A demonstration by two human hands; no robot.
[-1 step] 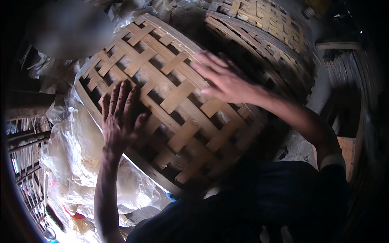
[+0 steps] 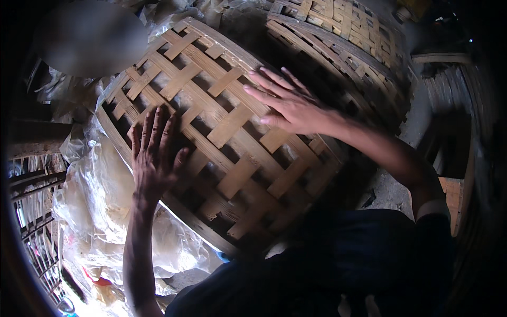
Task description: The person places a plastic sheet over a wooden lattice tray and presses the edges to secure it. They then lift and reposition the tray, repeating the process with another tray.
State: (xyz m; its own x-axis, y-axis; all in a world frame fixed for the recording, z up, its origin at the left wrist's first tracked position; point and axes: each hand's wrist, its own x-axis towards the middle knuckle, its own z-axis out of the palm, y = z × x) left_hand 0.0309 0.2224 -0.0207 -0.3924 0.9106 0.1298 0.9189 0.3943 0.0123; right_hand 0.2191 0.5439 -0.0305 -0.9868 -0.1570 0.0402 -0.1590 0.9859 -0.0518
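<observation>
A square tray of woven bamboo strips (image 2: 229,127) with a raised wooden rim lies tilted in front of me. My left hand (image 2: 155,153) rests flat on its left part, fingers stretched forward and thumb apart. Over the far right side is my right hand (image 2: 288,103), fingers spread, palm down, close to the rim. Whether its palm presses on the weave I cannot tell. Neither hand grips anything.
More woven bamboo trays (image 2: 338,31) lean at the far right. Crumpled clear plastic sheeting (image 2: 97,190) covers the left side. A slatted grille (image 2: 39,222) stands at the left edge, and a wooden frame (image 2: 451,182) at the right.
My right hand has shifted very slightly, and its fingers look more spread and sharper. The left hand and the tray have hardly moved.
</observation>
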